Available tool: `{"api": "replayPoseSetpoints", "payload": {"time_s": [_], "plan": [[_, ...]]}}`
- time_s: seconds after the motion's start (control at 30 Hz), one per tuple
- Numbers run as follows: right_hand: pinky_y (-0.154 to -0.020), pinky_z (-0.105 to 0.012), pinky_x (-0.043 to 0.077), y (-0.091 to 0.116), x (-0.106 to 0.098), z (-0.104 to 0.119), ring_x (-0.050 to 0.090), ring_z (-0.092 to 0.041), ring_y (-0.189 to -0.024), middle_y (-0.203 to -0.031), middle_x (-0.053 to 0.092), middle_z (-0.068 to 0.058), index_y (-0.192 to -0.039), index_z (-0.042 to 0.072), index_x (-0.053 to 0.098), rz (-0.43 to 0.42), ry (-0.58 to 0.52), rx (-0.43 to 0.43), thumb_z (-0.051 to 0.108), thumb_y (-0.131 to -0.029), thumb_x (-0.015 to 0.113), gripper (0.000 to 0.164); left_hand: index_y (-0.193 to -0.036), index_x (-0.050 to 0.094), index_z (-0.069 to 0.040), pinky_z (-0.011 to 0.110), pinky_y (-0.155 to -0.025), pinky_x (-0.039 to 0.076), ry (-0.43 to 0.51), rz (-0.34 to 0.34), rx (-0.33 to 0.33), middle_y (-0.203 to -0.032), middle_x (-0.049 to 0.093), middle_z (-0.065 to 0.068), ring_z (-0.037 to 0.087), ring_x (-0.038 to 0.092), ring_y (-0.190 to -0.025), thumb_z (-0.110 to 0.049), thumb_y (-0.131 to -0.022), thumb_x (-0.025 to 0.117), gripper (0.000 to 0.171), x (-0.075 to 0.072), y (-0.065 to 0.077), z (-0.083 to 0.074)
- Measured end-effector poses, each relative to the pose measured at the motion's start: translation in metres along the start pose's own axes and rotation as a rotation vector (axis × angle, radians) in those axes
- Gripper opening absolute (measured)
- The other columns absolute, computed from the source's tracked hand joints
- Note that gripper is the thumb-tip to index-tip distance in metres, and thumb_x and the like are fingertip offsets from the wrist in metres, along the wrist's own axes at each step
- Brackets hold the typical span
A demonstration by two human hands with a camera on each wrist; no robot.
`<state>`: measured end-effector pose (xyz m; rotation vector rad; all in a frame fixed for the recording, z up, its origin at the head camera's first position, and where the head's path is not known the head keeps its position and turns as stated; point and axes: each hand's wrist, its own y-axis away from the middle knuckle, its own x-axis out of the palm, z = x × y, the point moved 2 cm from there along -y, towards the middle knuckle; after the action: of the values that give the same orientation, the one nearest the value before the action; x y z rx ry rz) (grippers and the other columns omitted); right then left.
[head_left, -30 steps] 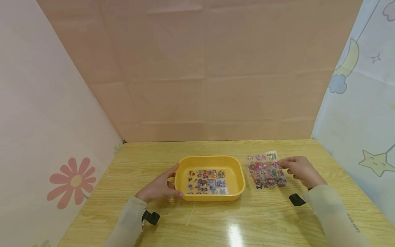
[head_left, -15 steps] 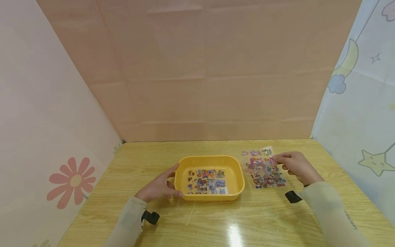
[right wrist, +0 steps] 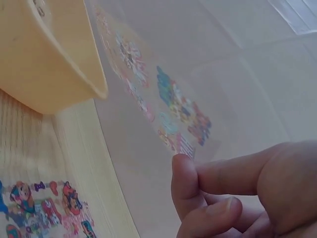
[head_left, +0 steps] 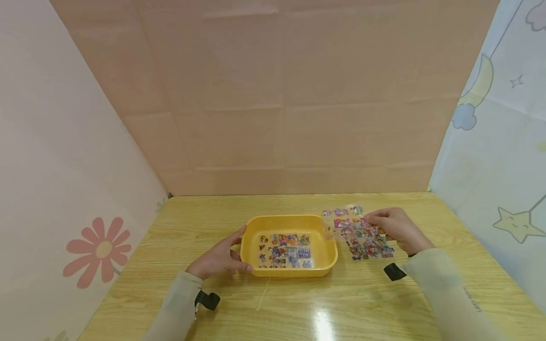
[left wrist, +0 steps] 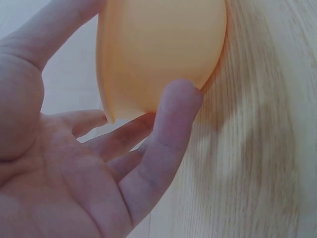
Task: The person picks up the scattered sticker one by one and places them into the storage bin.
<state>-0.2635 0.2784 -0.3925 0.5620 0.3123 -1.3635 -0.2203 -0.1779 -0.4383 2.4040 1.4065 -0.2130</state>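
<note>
Pink petals mark the flower print (head_left: 104,249) on the pale wall to my far left. Next comes my left sleeve (head_left: 179,298), with a black wrist strap (head_left: 209,300) at its cuff. My left hand (head_left: 219,258) grips the left end of a yellow plastic tub (head_left: 294,273): thumb and forefinger are spread apart, one at the near corner, the other at the far, and in the left wrist view other fingers touch its outer wall. The tub stands upright on the wood-grain table (head_left: 298,303). On its floor lies a clear sheet of small colourful stickers (head_left: 294,253); I cannot tell whether it is a single layer.

At the tub's right end hangs the raised clear sticker sheet (head_left: 342,223), tilted, its left part overlapping the rim in my head view; whether it touches the rim I cannot tell. More stickers on clear film (head_left: 370,250) lie on the table just below it. My right hand (head_left: 398,229) pinches the raised sheet at its right edge between thumb and forefinger, so the sheet stretches leftward from my fingertips, the other fingers curled beneath. Farthest right, a smiling star print (head_left: 518,225) decorates the wall.
</note>
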Motion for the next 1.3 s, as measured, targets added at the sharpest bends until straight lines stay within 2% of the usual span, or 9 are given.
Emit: {"api": "replayPoseSetpoints", "payload": {"time_s": [0.27, 0.43, 0.6, 0.73, 0.83, 1.03, 1.17, 1.3], "plan": [[-0.055, -0.031, 0.04, -0.004, 0.015, 0.008, 0.038, -0.011, -0.058, -0.093, 0.064, -0.005, -0.129, -0.003, 0.063, 0.025, -0.024, 0.005, 0.027, -0.104, 0.055, 0.04, -0.163, 0.005, -0.029, 0.04, -0.068, 0.057, -0.009, -0.004, -0.012, -0.16, 0.028, 0.019, 0.024, 0.071, -0.093, -0.024, -0.078, 0.088, 0.119, 0.0, -0.002, 0.004], [-0.054, -0.032, 0.04, -0.007, 0.022, 0.015, 0.036, -0.011, -0.056, -0.11, 0.067, -0.011, -0.128, -0.003, 0.064, 0.039, -0.012, -0.014, 0.028, -0.104, 0.055, 0.041, -0.163, 0.004, -0.03, 0.04, -0.068, 0.056, -0.009, -0.007, -0.01, -0.16, 0.028, 0.018, 0.024, 0.071, -0.093, -0.024, -0.078, 0.088, 0.119, -0.001, -0.002, 0.006], [-0.056, -0.032, 0.041, -0.01, 0.03, 0.019, 0.043, -0.014, -0.065, -0.121, 0.065, -0.017, -0.127, -0.004, 0.064, 0.045, -0.005, -0.028, 0.027, -0.103, 0.056, 0.04, -0.163, 0.005, -0.029, 0.04, -0.068, 0.056, -0.008, -0.01, -0.011, -0.16, 0.028, 0.019, 0.023, 0.071, -0.093, -0.022, -0.079, 0.087, 0.117, 0.0, -0.001, 0.004], [-0.053, -0.031, 0.04, -0.012, 0.035, 0.021, 0.043, -0.013, -0.062, -0.12, 0.065, -0.017, -0.122, -0.002, 0.067, 0.053, -0.017, -0.038, 0.025, -0.103, 0.056, 0.035, -0.163, 0.005, -0.029, 0.04, -0.068, 0.056, -0.015, -0.014, -0.015, -0.16, 0.028, 0.02, 0.023, 0.071, -0.092, -0.022, -0.08, 0.087, 0.117, 0.001, -0.001, 0.003], [-0.05, -0.028, 0.037, -0.014, 0.04, 0.023, 0.038, -0.01, -0.056, -0.112, 0.068, -0.013, -0.117, 0.0, 0.07, 0.059, -0.024, -0.036, 0.024, -0.103, 0.055, 0.031, -0.163, 0.006, -0.029, 0.04, -0.068, 0.056, -0.013, -0.013, -0.014, -0.16, 0.028, 0.02, 0.023, 0.07, -0.09, -0.022, -0.08, 0.087, 0.116, 0.001, 0.0, 0.003], [-0.049, -0.027, 0.036, -0.015, 0.051, 0.031, 0.039, -0.012, -0.057, -0.096, 0.068, -0.01, -0.118, 0.0, 0.07, 0.065, -0.016, -0.036, 0.02, -0.104, 0.054, 0.03, -0.163, 0.007, -0.03, 0.041, -0.066, 0.056, -0.014, -0.013, -0.01, -0.16, 0.028, 0.02, 0.023, 0.07, -0.09, -0.021, -0.079, 0.087, 0.116, 0.0, -0.001, 0.002], [-0.055, -0.03, 0.041, -0.013, 0.058, 0.037, 0.046, -0.013, -0.065, -0.1, 0.068, -0.011, -0.119, -0.002, 0.07, 0.076, -0.013, -0.061, 0.019, -0.103, 0.055, 0.029, -0.163, 0.006, -0.029, 0.04, -0.067, 0.056, -0.023, -0.017, -0.014, -0.16, 0.028, 0.019, 0.022, 0.07, -0.091, -0.023, -0.078, 0.088, 0.118, -0.001, -0.002, 0.003], [-0.054, -0.032, 0.041, -0.014, 0.065, 0.042, 0.045, -0.011, -0.059, -0.106, 0.07, -0.01, -0.118, -0.001, 0.07, 0.092, -0.022, -0.056, 0.018, -0.103, 0.055, 0.028, -0.163, 0.006, -0.03, 0.038, -0.067, 0.056, -0.021, -0.017, -0.02, -0.161, 0.027, 0.018, 0.023, 0.071, -0.092, -0.024, -0.077, 0.089, 0.119, -0.001, -0.003, 0.004]]}}
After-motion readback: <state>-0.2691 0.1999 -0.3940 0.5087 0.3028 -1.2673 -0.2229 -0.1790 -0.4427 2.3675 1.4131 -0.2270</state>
